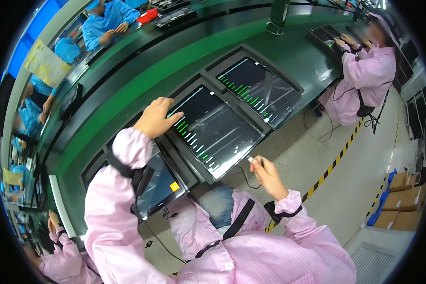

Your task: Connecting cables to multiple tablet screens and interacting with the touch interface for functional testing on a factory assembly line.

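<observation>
My left hand point(157, 117) is at the left edge of a tablet point(222, 137), thumb stretched over its lit screen and fingers apart. Green and white lines of text run down that screen, and clear film with glare covers it. Below the tablet's near right corner, my right hand point(268, 177) pinches a small white cable plug point(251, 159), which is apart from the tablet. A thin dark cable point(245, 178) hangs beside it. A second tablet point(260, 90) with similar lines lies to the right. Partly behind my left arm is a third tablet point(158, 182) with an orange square on its screen.
The tablets rest in black trays point(244, 49) along the green bench point(298, 52). Beyond runs a dark conveyor strip point(123, 57). A co-worker in pink point(369, 71) sits at the right, others in blue point(109, 23) across. Cardboard boxes point(402, 201) stand on the floor at right.
</observation>
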A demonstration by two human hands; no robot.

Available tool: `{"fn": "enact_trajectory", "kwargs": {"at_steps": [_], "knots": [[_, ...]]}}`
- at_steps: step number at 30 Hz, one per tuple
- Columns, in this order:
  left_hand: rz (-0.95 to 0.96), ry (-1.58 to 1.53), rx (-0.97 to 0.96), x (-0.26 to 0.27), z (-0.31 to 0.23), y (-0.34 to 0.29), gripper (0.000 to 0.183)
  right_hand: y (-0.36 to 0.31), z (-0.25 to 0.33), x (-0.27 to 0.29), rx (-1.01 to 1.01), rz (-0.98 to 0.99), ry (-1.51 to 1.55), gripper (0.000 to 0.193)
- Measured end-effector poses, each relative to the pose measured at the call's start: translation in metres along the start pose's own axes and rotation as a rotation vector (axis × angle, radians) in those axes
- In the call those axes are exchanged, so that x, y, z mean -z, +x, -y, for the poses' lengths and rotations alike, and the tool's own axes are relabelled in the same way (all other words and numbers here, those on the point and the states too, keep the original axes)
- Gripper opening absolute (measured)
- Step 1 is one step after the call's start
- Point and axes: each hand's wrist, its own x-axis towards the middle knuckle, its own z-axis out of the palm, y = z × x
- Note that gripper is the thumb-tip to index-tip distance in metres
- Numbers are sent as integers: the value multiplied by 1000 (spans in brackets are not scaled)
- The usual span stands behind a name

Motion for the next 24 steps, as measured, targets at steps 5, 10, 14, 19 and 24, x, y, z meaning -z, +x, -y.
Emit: {"fn": "enact_trajectory", "kwargs": {"at_steps": [5, 10, 14, 19, 24], "knots": [[106, 111, 229, -49, 5, 53, 49, 6, -6, -14, 65, 9, 118, 25], [-40, 87, 179, -61, -3, 56, 36, 5, -1, -20, 1, 44, 124, 27], [-140, 106, 105, -60, -5, 55, 35, 25, 15, -3, -247, 266, 238, 32], [-45, 177, 119, -49, -19, 61, 40, 29, 8, 7, -238, 322, 162, 36], [177, 14, 127, -29, 23, 95, 47, 44, 8, 67, -52, -118, 249, 41]]}}
